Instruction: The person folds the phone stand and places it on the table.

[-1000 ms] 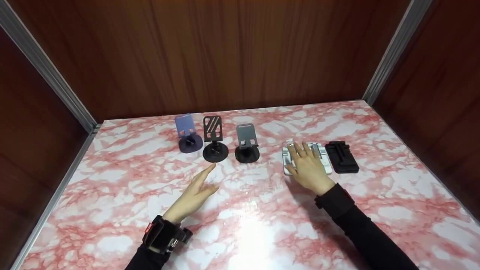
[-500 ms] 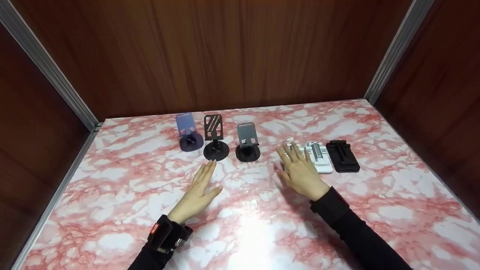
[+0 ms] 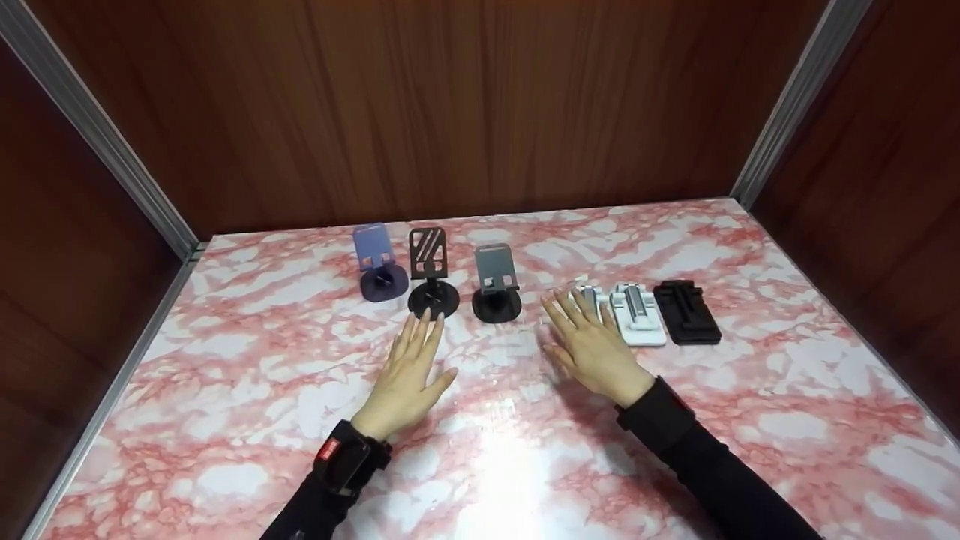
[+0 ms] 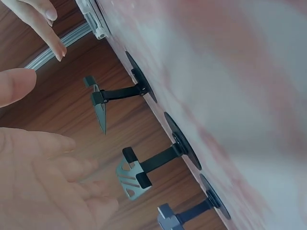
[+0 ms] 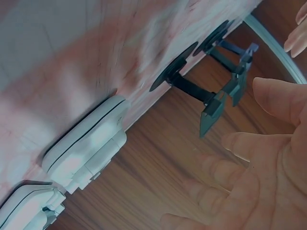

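Three unfolded phone stands on round bases stand in a row: a purple phone stand (image 3: 373, 249), a black slotted phone stand (image 3: 428, 253) and a grey phone stand (image 3: 495, 268). To their right lie folded stands: two white ones, the left white folded stand (image 5: 86, 146) partly covered by my hand in the head view, the other white folded stand (image 3: 639, 319) beside it, then a black folded stand (image 3: 688, 313). My left hand (image 3: 405, 379) hovers before the black slotted stand, fingers extended, holding nothing. My right hand (image 3: 596, 349), fingers spread, hovers over the left white folded stand's near-left side.
The stands rest on a red-and-white marbled table (image 3: 247, 405). Brown wood-grain panels (image 3: 480, 112) rise behind and at both sides. Metal corner posts (image 3: 787, 105) frame the back corners.
My right hand has shifted left, uncovering the right white folded stand. The left hand has moved slightly right and turned palm down, its fingers spreading. The stands have stayed put.
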The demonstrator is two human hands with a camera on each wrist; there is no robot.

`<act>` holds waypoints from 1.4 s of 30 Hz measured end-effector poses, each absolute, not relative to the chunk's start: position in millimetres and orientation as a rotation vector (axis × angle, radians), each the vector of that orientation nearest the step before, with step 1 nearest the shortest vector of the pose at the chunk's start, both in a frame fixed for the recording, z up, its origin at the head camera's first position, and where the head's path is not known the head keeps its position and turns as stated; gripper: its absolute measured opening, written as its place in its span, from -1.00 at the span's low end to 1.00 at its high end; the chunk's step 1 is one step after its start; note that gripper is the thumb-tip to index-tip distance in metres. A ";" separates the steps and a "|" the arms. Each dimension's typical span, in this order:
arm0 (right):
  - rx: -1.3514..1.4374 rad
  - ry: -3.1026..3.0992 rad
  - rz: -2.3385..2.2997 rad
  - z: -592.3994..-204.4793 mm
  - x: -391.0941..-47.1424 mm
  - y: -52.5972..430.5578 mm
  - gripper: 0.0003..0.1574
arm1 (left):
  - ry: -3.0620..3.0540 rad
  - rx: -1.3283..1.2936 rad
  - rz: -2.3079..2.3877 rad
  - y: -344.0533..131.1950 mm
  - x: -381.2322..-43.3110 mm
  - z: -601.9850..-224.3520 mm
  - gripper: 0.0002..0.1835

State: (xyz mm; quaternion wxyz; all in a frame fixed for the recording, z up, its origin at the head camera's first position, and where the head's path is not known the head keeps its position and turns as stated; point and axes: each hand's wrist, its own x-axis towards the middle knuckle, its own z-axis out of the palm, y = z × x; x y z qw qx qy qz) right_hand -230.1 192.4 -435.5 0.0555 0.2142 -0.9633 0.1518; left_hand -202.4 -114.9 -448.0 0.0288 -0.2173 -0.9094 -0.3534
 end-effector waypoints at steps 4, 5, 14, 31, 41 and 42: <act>0.650 -2.949 0.465 -435.6 -230.4 193.5 -0.17 | -2.873 -0.674 -1.009 -105.5 -209.4 -443.4 -0.15; 0.647 -2.957 0.465 -435.7 -230.4 193.8 -0.16 | -2.879 -0.680 -0.997 -103.5 -211.8 -443.9 -0.15; 0.665 -2.970 0.471 -437.9 -230.5 194.1 -0.17 | -2.886 -0.694 -1.034 -88.0 -234.6 -447.0 -0.15; 0.763 -2.943 0.536 -441.4 -228.7 191.9 -0.18 | -2.900 -0.603 -1.234 -83.7 -330.9 -510.5 -0.02; 0.766 -2.942 0.539 -442.4 -227.2 191.0 -0.18 | -2.575 -0.372 -2.097 -58.8 -299.9 -438.0 -0.25; 0.767 -2.942 0.537 -442.5 -227.2 191.0 -0.18 | -2.549 -0.374 -2.109 -57.2 -301.6 -437.8 -0.25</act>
